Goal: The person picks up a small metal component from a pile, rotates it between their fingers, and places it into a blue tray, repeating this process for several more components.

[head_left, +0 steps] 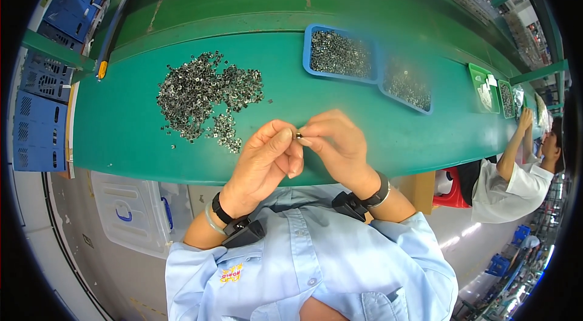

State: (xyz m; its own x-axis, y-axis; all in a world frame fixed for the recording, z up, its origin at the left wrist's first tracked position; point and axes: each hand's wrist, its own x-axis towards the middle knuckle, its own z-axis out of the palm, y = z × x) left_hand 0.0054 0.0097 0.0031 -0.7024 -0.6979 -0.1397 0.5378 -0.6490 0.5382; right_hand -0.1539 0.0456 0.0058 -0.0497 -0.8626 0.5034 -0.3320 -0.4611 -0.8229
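Just inside the near edge of the bench, about midway along: my left hand, thumb and forefinger pinched narrow on a small dark part; my right hand, fingertips narrowed on the same piece from the other side. Its exact shape: too small to tell.

Handling, in my judgement: a light grip at the very tips, so nothing bends; one hand steadying, the other doing the fine work; both kept low over the bench, as a piece this size could spring away; good parts and faulty ones, if any, kept apart.

Below the near edge, toward the left corner: one clear plastic box with blue handles, contents not readable.

On the left half, between the near and far edges: one large loose heap of small dark and silvery parts, no container; one smaller, brighter cluster at its near side.

Toward the far edge, right of the middle: one blue tray, well filled with like small parts; beside its near right corner, a second blue tray, also holding small parts, partly blurred.

Toward the right end: one green tray of white pieces.
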